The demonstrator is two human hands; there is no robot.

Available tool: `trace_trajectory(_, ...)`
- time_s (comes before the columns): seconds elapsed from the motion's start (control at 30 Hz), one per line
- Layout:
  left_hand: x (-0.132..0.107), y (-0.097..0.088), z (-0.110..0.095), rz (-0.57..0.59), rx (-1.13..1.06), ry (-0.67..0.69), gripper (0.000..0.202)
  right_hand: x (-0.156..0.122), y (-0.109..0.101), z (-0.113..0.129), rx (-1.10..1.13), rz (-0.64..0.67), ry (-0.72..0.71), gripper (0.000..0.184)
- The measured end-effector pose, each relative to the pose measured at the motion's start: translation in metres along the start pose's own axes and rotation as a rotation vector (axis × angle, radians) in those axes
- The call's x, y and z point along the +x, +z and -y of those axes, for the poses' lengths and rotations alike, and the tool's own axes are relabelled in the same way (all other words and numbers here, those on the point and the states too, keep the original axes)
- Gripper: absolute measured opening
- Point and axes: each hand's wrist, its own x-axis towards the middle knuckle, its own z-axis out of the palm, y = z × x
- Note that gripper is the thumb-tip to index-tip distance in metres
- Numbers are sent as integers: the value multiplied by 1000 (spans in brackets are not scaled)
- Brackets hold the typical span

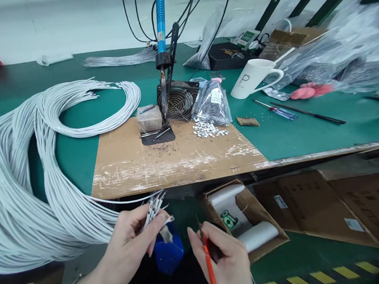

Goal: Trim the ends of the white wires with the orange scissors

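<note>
My left hand [135, 236] is closed around the stripped-looking ends of a bunch of white cables [155, 207], just below the table's front edge. From there the cables run left into a large coil [17, 185] lying on the table. To the right, my right hand [222, 259] grips a red-handled tool [209, 259] with a thin dark tip pointing up; its exact kind is partly hidden by the fingers. The tool is apart from the cable ends. Below and between my hands is a blue perforated container [170, 253].
A blue-handled soldering iron [160, 25] stands upright in a holder beside a round fan [176, 101]. Small white pieces [208, 129] lie on the cardboard sheet [178, 168]. A white mug [252, 79] and a screwdriver [278, 111] are farther right. An open carton [266, 212] sits below the table.
</note>
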Motion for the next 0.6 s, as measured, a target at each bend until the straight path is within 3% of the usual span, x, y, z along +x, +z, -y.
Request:
trace_trajectory(0.1,5,-3,1,-7,40,56,31,2,-10,1,43,-87,76,45)
trace_trajectory(0.2,6,-6,1,28,111,152,26,6,-17,9,145,-157,145,28)
trace_trajectory(0.27,6,-7,1,60,120,129,27,10,-18,18,201,-164,154,19)
trace_trajectory(0.4,3,-8,3,81,110,51,29,20,-10,35,256,-58,99,13)
trace_trajectory(0.6,1,-7,3,96,205,114,34,32,4,47,352,125,136,14)
